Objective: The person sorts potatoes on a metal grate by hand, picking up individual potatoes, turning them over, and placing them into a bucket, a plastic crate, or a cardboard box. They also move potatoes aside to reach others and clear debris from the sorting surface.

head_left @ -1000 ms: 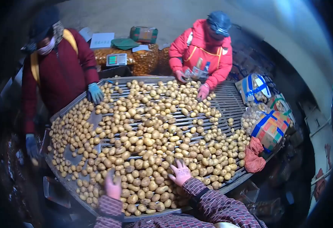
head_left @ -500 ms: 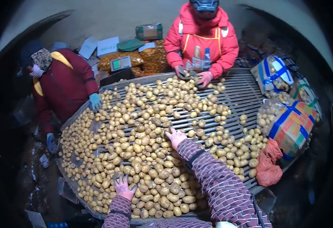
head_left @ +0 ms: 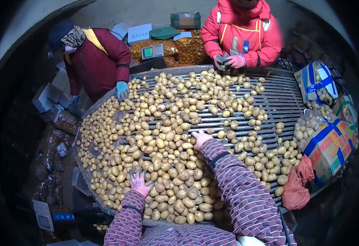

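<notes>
Many potatoes [head_left: 167,143] cover a slatted metal sorting table [head_left: 284,102] in front of me. My left hand [head_left: 140,183], in a pink and grey glove, lies on the potatoes near the table's front, its fingers spread. Farther forward, at the table's middle, my right hand [head_left: 201,139] reaches in from the right. Its fingers point left and touch potatoes at the edge of the pile. The fingertips are partly hidden, and I see nothing lifted in that hand.
Across the table a person in a red coat [head_left: 241,37] brings gloved hands together. Another person in a maroon jacket [head_left: 101,57] rests a blue-gloved hand [head_left: 122,90] on the left rim. Taped box [head_left: 331,143], red plastic bag [head_left: 297,188] stand right; a scale [head_left: 152,52] stands behind.
The view has swung left and down. My left hand has shifted left over the potatoes; my right hand's fingers look less spread. The red-coated person's hands have come closer together.
</notes>
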`<state>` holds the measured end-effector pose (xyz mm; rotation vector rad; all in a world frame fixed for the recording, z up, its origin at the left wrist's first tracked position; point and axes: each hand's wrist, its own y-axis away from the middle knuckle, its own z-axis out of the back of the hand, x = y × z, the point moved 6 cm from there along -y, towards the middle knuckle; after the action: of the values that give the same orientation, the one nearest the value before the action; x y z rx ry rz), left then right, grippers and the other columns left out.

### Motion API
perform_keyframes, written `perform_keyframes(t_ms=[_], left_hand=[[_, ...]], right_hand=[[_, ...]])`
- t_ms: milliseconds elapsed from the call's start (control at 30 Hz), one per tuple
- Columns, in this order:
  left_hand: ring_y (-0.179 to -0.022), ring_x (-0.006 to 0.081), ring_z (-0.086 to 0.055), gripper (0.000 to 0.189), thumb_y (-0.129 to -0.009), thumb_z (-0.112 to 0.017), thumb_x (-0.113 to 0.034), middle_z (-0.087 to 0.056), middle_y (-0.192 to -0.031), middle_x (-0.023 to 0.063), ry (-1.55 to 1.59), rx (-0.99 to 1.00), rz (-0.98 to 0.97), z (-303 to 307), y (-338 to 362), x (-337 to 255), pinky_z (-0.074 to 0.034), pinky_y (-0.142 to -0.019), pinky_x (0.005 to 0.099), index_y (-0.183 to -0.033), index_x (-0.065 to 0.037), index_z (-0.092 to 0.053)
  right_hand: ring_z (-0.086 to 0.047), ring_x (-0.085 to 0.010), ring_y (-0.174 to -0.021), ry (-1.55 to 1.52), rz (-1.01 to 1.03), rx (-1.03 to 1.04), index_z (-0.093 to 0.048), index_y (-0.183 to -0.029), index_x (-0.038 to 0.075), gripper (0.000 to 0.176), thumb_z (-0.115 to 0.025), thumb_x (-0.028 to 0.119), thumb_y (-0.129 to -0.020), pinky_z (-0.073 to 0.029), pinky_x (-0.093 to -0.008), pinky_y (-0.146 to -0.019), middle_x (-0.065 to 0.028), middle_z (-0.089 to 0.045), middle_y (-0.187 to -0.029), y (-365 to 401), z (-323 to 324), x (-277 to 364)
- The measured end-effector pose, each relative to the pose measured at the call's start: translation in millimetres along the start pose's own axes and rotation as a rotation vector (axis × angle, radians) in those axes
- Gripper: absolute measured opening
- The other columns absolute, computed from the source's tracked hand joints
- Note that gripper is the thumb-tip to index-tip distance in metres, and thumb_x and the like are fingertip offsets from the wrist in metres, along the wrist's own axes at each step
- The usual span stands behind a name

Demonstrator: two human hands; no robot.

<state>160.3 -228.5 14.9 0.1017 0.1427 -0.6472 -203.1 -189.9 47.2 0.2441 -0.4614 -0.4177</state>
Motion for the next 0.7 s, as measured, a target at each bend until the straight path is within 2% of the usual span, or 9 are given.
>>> perform_keyframes(t_ms=[133,200,300,367,433,467,500,533,700], left_hand=[[-0.132,0.0439,-0.031,0.076,-0.072,-0.075,-0.044,-0.041,-0.139,0.016,0.227,-0.043,0.046,-7.5,10.2,11.0,-0.028,-0.11,0.0531,-0.134,-0.009,-0.048],[-0.127,0.0308,-0.043,0.068,-0.08,-0.07,-0.043,-0.046,-0.137,0.0136,0.792,-0.104,0.104,-5.4,25.7,-5.1,-0.035,-0.105,0.0466,-0.135,-0.01,-0.047],[-0.123,0.0232,-0.048,0.069,-0.086,-0.068,-0.034,-0.048,-0.136,0.01,2.155,0.066,0.368,9.4,49.6,-54.1,-0.038,-0.104,0.0409,-0.141,-0.006,-0.037],[-0.12,0.026,-0.051,0.066,-0.091,-0.057,-0.043,-0.046,-0.137,0.0107,1.683,-0.097,0.114,13.1,48.2,-40.9,-0.045,-0.1,0.0414,-0.142,-0.009,-0.035],[-0.119,0.0264,-0.052,0.059,-0.092,-0.051,-0.047,-0.051,-0.132,0.0108,2.209,-0.011,0.281,25.5,66.3,-24.5,-0.049,-0.095,0.0425,-0.138,-0.011,-0.041],[-0.119,0.0282,-0.052,0.052,-0.094,-0.047,-0.046,-0.055,-0.127,0.0114,2.604,0.165,0.642,6.3,74.2,-11.3,-0.048,-0.097,0.044,-0.134,-0.012,-0.046],[-0.112,0.0253,-0.055,0.038,-0.097,-0.041,-0.039,-0.061,-0.114,0.01,2.792,0.194,0.448,12.0,84.3,0.4,-0.05,-0.092,0.0425,-0.119,-0.012,-0.057],[-0.113,0.0249,-0.054,0.042,-0.097,-0.039,-0.042,-0.06,-0.115,0.0105,1.924,-0.058,0.156,23.5,92.5,26.2,-0.049,-0.093,0.0422,-0.12,-0.011,-0.055],[-0.108,0.0263,-0.054,0.047,-0.093,-0.047,-0.05,-0.054,-0.121,0.0098,1.386,-0.556,0.189,23.6,134.6,136.0,-0.046,-0.091,0.0483,-0.12,-0.012,-0.053]], right_hand=[[-0.055,-0.0362,-0.112,-0.412,0.115,-0.326,-0.05,-0.13,0.01,0.067,-0.072,0.021,-0.067,-0.046,-0.0415,-0.097,-0.0201,-0.054,-0.119,35.5,0.9,3.7],[-0.056,-0.0351,-0.11,-0.512,0.223,-0.412,-0.051,-0.129,0.006,0.068,-0.075,0.023,-0.067,-0.045,-0.0404,-0.097,-0.0196,-0.057,-0.117,68.8,3.5,40.5],[-0.053,-0.0348,-0.116,-0.49,0.423,-0.334,-0.048,-0.132,0.005,0.071,-0.075,0.024,-0.07,-0.042,-0.0396,-0.102,-0.0203,-0.055,-0.123,120.8,-18.3,135.0],[-0.049,-0.0368,-0.121,-0.427,0.637,-0.071,-0.043,-0.136,0.004,0.073,-0.075,0.027,-0.075,-0.04,-0.0394,-0.104,-0.0221,-0.051,-0.128,150.5,-57.1,194.0],[-0.046,-0.0383,-0.124,-0.365,0.675,0.009,-0.04,-0.139,0.003,0.073,-0.073,0.031,-0.08,-0.039,-0.0398,-0.104,-0.0232,-0.046,-0.133,177.8,-81.4,231.6],[-0.046,-0.0373,-0.126,-0.391,0.727,-0.005,-0.038,-0.14,0.003,0.073,-0.071,0.034,-0.082,-0.04,-0.0397,-0.104,-0.0229,-0.044,-0.137,185.3,-79.5,244.4],[-0.049,-0.0349,-0.123,-0.48,0.708,0.039,-0.04,-0.139,0.003,0.072,-0.071,0.034,-0.082,-0.042,-0.0386,-0.102,-0.0217,-0.046,-0.135,189.9,-70.7,255.4],[-0.051,-0.0336,-0.122,-0.496,0.687,0.044,-0.042,-0.138,0.003,0.07,-0.071,0.034,-0.083,-0.043,-0.0381,-0.101,-0.0208,-0.049,-0.133,192.8,-65.6,259.6],[-0.061,-0.0306,-0.108,-0.399,0.564,0.048,-0.057,-0.125,0.004,0.05,-0.068,0.029,-0.083,-0.05,-0.036,-0.092,-0.0173,-0.062,-0.118,197.8,-85.2,233.5]])
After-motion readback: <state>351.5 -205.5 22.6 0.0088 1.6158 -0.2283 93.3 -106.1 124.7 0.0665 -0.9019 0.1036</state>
